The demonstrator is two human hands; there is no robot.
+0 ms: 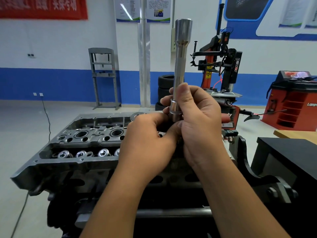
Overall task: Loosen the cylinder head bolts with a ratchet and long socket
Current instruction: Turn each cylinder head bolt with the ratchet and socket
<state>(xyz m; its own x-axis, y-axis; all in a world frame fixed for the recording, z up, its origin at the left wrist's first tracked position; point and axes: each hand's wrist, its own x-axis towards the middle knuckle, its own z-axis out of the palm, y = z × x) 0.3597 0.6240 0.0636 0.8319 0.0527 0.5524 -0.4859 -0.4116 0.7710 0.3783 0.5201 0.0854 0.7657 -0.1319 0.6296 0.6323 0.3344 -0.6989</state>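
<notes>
From the head view we hold the long socket [180, 66] upright above the cylinder head [89, 134], open end up, so its drive end meets what the hands work on; our right hand [199, 121] grips its lower shaft; our left hand [149, 140] curls round something hidden, likely the ratchet; no bolt touched yet

Both hands meet over the cylinder head [72, 145] — left hand [147, 143] beside right hand [199, 124], long socket [180, 66] standing upright between them — tyre changer [221, 69] behind, cabinet [291, 152] off right.
</notes>
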